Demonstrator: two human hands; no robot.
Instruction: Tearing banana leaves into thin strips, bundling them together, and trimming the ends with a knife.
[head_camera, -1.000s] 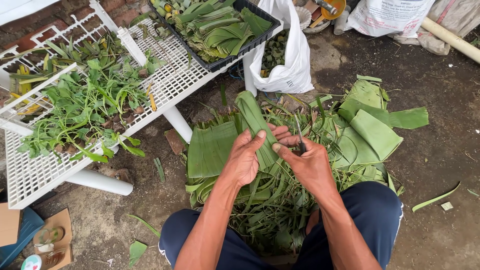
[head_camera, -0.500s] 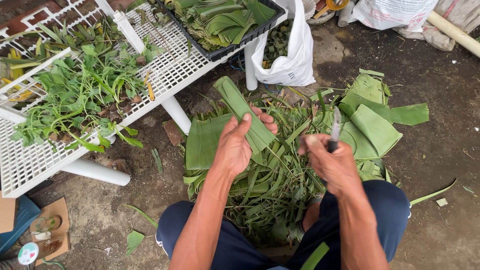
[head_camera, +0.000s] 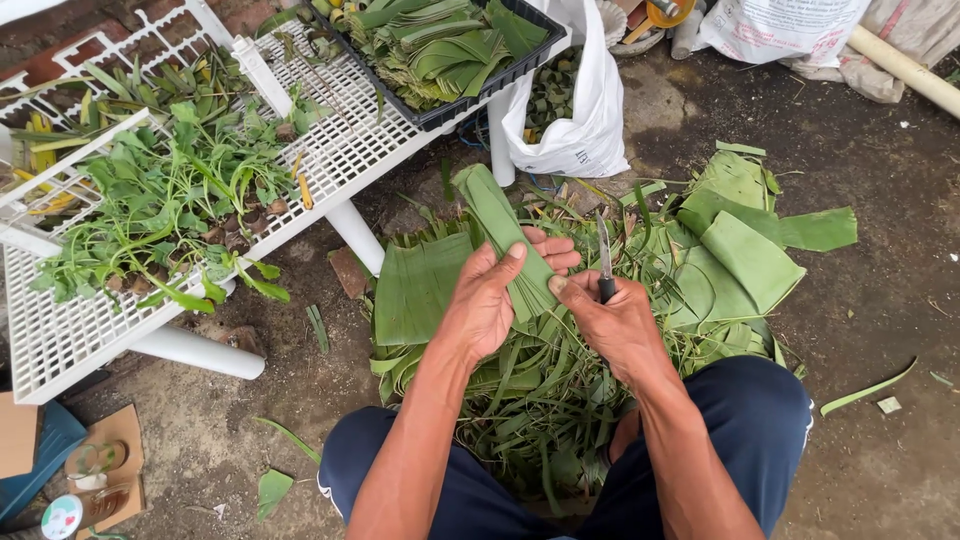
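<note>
My left hand (head_camera: 495, 295) grips a folded stack of long green leaf strips (head_camera: 500, 225) that points up and away from me. My right hand (head_camera: 615, 325) holds a small knife (head_camera: 604, 258) by its dark handle, blade upright, with the thumb touching the near end of the stack. Both hands hover over a heap of cut leaf scraps (head_camera: 530, 390) lying on the ground between my knees. A flat piece of leaf (head_camera: 415, 285) lies just left of my left hand.
A white slatted rack (head_camera: 340, 150) at the left carries leafy plants (head_camera: 170, 210) and a black tray (head_camera: 470, 100) of folded leaves. A white plastic bag (head_camera: 585, 120) stands behind it. More folded leaves (head_camera: 745, 250) lie to the right on the dirt floor.
My right hand has come back in beside the left hand with the knife, its thumb now on the stack. The left hand has drawn the stack slightly nearer.
</note>
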